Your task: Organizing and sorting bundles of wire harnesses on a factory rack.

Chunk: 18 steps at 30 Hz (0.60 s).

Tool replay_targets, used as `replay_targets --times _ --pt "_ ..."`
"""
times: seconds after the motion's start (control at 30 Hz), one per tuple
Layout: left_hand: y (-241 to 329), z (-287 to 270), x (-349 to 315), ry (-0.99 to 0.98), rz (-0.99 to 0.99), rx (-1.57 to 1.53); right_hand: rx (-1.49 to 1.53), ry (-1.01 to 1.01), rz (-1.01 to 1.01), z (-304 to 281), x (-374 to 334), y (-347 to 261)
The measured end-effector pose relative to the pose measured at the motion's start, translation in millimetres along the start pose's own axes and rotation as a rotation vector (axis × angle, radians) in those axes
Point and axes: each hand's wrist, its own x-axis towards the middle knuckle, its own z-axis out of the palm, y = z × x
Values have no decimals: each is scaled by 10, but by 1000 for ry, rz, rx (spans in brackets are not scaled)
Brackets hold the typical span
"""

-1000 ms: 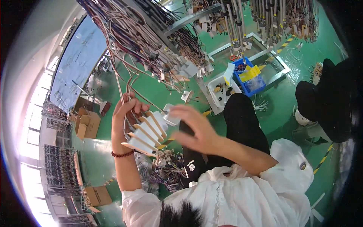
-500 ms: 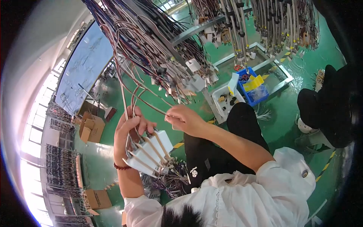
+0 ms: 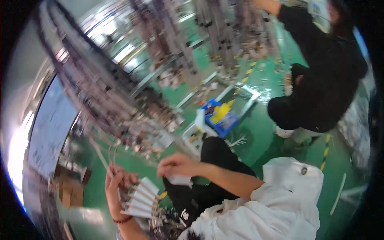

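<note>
Hanging wire bundles [image 3: 120,100] fill the far left over the green floor [image 3: 256,132]. Our left hand [image 3: 118,186] grips a fan of white connectors [image 3: 140,198], fingers wrapped. Our right hand [image 3: 176,165] pinches a white piece [image 3: 180,180]; we should steady the fan while seating it.

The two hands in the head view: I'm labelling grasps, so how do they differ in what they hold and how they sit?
The left hand grips a fan of several white connector blocks, with wires running up from it; the right hand pinches one small white piece. The left hand sits lower and further left, a dark bracelet at its wrist; the right wrist is bare. Both are bare hands, shut on white parts, blurred.
</note>
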Motion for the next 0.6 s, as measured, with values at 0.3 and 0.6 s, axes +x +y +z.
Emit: replay_targets --times 0.3,0.6 --pt "-75 27 -106 -29 -22 8 -137 -112 81 132 -179 -198" --pt "-148 157 70 -36 -21 57 -94 -20 117 -40 -263 -233"
